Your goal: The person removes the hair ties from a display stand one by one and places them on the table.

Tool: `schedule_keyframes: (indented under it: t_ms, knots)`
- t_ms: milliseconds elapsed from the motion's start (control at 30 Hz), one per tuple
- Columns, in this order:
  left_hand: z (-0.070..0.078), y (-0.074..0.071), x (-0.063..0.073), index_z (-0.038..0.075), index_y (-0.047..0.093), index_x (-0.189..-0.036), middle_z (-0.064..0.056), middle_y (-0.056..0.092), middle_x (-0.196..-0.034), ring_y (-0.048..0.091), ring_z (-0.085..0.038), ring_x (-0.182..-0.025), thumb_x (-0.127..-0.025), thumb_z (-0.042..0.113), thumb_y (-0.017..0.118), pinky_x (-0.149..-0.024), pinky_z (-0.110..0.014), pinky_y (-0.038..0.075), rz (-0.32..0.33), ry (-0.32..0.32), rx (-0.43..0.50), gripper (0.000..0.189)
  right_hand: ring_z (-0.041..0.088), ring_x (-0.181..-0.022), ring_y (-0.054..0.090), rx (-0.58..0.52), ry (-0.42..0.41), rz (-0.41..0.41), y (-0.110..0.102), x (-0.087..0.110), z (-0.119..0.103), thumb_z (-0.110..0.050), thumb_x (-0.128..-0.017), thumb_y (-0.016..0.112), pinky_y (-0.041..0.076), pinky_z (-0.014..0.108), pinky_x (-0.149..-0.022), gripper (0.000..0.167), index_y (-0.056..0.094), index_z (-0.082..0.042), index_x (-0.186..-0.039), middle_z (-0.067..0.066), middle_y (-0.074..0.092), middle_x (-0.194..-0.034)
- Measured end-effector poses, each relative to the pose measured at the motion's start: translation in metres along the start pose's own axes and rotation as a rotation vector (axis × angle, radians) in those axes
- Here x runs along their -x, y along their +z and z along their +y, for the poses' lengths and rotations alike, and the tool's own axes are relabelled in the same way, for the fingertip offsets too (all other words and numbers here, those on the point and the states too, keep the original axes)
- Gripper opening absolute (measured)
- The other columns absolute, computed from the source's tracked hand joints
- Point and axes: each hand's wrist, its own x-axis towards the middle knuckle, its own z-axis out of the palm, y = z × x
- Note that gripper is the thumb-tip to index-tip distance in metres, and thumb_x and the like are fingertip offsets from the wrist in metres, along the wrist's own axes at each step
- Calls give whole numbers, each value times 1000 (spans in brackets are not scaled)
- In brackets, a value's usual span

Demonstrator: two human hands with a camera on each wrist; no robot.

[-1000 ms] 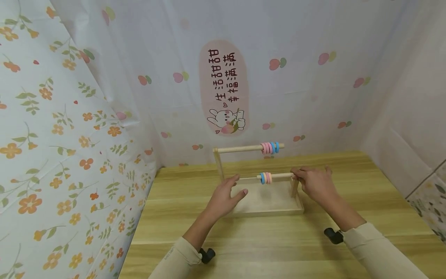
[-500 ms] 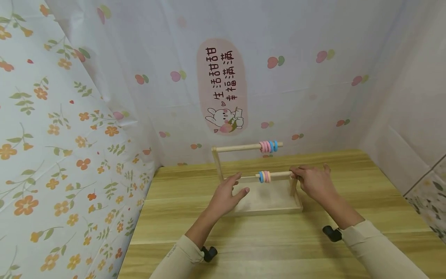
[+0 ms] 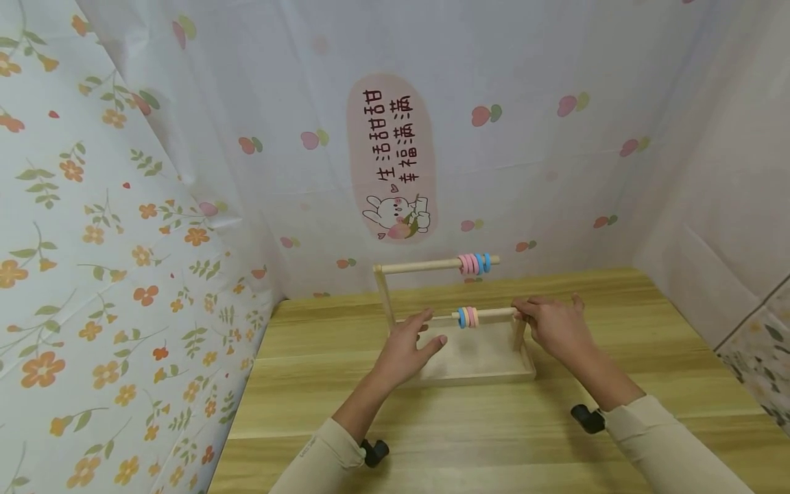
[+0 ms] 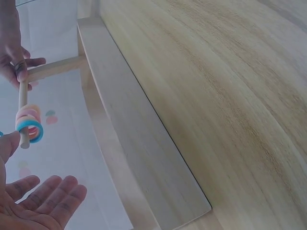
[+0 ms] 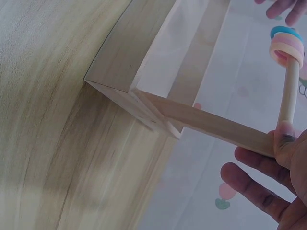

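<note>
A wooden ring rack [image 3: 470, 378] with a tray-like base stands on the table. Its lower rod [image 3: 496, 313] juts left from a short right post, and a few blue, pink and pale orange rings [image 3: 468, 317] hang near the free end. My right hand [image 3: 558, 328] grips the joint of post and rod, its thumb on the rod's end in the right wrist view. Spread beside the rod's free end, my left hand [image 3: 404, 351] holds nothing; its thumb lies close to the blue ring in the left wrist view. The upper rod [image 3: 422, 265] carries several pink and blue rings [image 3: 474, 263].
A wood-grain table [image 3: 469, 439] extends around the rack. Behind it hangs a printed white curtain [image 3: 524, 171], and a floral one [image 3: 123, 274] borders the left side. Black pieces [image 3: 374, 453] sit at both sleeve cuffs.
My left hand has shifted slightly right, nearer the lower rod's rings. The right hand keeps its grip at the post. The head view has shifted a little.
</note>
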Motion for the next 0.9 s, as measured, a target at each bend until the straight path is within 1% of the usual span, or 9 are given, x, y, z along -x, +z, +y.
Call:
schedule_keyframes:
  t_ms: [100,233,600,700,833,900]
  knots:
    - [1,2,-2,6,47,-167,-12,57,-167,66,-35,-144,-112,43,67,-115,-50,58,-3,10,-3,69,43,-101,82,1,2,4,1,1,0,-20,-107,74,34,97,-105,24,83,-14,-128,12,84,-120]
    - [3,3,-4,8,48,-167,-12,56,-167,65,-34,-145,-112,41,67,-116,-50,58,-6,12,-1,66,43,-100,82,10,-6,17,2,1,1,-21,-106,75,35,97,-105,24,84,-15,-127,11,84,-118]
    - [1,8,-10,6,51,-165,-14,59,-164,67,-37,-142,-114,40,65,-114,-51,59,-13,39,-6,63,42,-94,82,4,-16,41,3,2,2,-20,-105,76,37,96,-103,23,84,-16,-126,10,85,-115]
    - [1,9,-12,9,51,-165,-12,59,-164,68,-35,-141,-114,41,64,-113,-50,60,-15,35,-23,62,43,-91,82,-3,-18,44,3,2,2,-20,-105,76,37,96,-103,22,84,-16,-125,10,85,-114]
    - [2,11,-15,15,49,-168,-7,57,-167,67,-29,-143,-114,45,62,-115,-47,59,-31,13,-46,63,43,-92,82,-13,-10,38,3,2,2,-20,-106,76,37,96,-104,22,84,-16,-125,10,85,-114]
    - [3,12,-17,15,49,-168,-7,58,-167,67,-29,-143,-115,46,61,-115,-47,59,-35,13,-46,63,43,-92,82,-18,-9,37,3,2,2,-20,-106,75,36,96,-104,21,84,-16,-125,10,85,-114]
